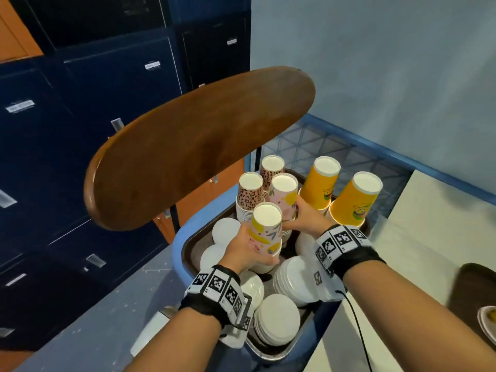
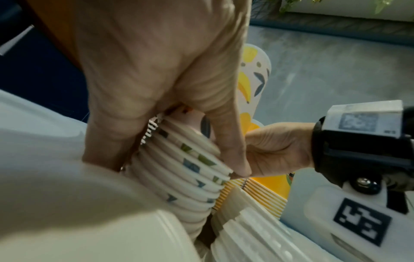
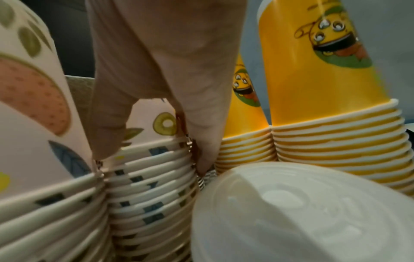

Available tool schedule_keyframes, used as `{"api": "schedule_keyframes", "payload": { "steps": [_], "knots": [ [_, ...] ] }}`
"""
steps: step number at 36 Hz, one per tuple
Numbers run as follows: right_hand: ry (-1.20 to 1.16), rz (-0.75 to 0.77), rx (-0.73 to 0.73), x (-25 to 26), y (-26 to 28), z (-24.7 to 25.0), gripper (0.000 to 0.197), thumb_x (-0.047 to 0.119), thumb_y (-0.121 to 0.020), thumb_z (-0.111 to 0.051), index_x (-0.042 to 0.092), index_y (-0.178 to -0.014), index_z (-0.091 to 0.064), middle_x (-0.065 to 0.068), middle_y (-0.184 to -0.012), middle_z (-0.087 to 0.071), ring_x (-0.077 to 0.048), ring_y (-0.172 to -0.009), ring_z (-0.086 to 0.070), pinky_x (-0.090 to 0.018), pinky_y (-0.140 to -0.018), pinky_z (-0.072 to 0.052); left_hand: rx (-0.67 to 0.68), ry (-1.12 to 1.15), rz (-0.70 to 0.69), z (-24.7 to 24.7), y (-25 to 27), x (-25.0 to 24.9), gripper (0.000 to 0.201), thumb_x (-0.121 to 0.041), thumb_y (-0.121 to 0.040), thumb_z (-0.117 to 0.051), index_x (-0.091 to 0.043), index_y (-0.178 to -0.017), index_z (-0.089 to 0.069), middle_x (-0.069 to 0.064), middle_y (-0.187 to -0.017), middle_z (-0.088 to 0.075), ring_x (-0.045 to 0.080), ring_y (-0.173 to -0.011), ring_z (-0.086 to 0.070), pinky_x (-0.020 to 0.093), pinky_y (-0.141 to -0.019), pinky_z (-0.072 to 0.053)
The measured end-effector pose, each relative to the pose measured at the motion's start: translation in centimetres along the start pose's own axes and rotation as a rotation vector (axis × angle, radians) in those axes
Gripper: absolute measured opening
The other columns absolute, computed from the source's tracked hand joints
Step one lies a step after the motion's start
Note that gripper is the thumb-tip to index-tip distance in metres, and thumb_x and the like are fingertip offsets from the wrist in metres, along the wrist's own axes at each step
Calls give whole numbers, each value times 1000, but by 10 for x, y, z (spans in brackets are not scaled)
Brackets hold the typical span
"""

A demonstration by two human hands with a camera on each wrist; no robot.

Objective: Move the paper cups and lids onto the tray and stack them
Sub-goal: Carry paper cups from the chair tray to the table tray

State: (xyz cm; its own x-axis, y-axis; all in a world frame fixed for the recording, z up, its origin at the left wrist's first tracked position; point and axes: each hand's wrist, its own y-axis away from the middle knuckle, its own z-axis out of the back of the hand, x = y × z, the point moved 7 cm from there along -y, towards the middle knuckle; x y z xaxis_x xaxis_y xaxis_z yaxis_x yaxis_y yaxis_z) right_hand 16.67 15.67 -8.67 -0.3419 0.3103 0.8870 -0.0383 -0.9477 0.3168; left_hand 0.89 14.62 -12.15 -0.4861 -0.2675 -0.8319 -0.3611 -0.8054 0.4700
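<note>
A: Dark blue lockers (image 1: 80, 130) behind, a brown chair back (image 1: 198, 146) up close, and our tray (image 1: 188, 251) sits on the blue seat, not a worktop.

B: Our left hand (image 1: 241, 251) wraps the near fruit-print cup stack (image 1: 265, 232); that grip looks firm. Our right hand (image 1: 306, 218) pinches the rims of the second fruit-print stack (image 1: 284, 194).

A: Crowded tray: leopard-print stacks (image 1: 251, 194), two yellow stacks (image 1: 354, 200), white lid piles (image 1: 277, 318) in front.

B: The risk, we reckon, is a nudge. Those stacks stand touching, so a tilted lift could topple a neighbour or spill lids over the edge.
</note>
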Motion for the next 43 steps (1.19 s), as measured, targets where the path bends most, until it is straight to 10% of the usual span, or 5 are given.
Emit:
{"api": "schedule_keyframes", "payload": {
  "steps": [4,12,17,29,43],
  "knots": [
    [-52,6,11,-6,-11,0,87,0,-68,-79,12,-139,-30,-6,-137,-50,-12,-118,-51,-16,-86,-45,27,-26,7,-2,-2,-1,81,-9,-61,-84,-21,-126,-37,-5,-114,-52,17,-115,-51,31,-99,-44],
    [-132,88,119,0,-15,-5,52,-19,-74,-64,26,-98,-50,11,-105,-59,15,-89,-62,-7,-77,-50,-28,20,-29,2,-6,-1,74,-7,-62,-82,-25,-120,-41,-6,-109,-55,17,-111,-54,29,-95,-45],
    [-146,125,132,0,-16,-7,48,-21,-73,-63,19,-99,-56,-13,-119,-62,-8,-103,-62,-22,-89,-52,-129,175,-7,10,-7,2,77,-4,-58,-85,-23,-119,-40,2,-119,-57,21,-115,-55,33,-96,-46],
    [73,78,149,-7,-18,-2,94,-2,-55,-82,8,-137,-38,-8,-134,-55,-21,-128,-49,-42,-110,-38,-208,345,-65,-1,4,-4,74,4,-65,-80,-20,-113,-29,-5,-101,-48,14,-100,-49,8,-62,-39],
    [67,76,158,-6,-22,-4,66,10,-55,-82,26,-113,-54,-11,-131,-58,-24,-124,-53,-49,-105,-43,-225,367,-2,-3,3,-2,87,9,-64,-78,-12,-134,-31,7,-122,-51,16,-105,-45,27,-88,-39]
  ]
}}
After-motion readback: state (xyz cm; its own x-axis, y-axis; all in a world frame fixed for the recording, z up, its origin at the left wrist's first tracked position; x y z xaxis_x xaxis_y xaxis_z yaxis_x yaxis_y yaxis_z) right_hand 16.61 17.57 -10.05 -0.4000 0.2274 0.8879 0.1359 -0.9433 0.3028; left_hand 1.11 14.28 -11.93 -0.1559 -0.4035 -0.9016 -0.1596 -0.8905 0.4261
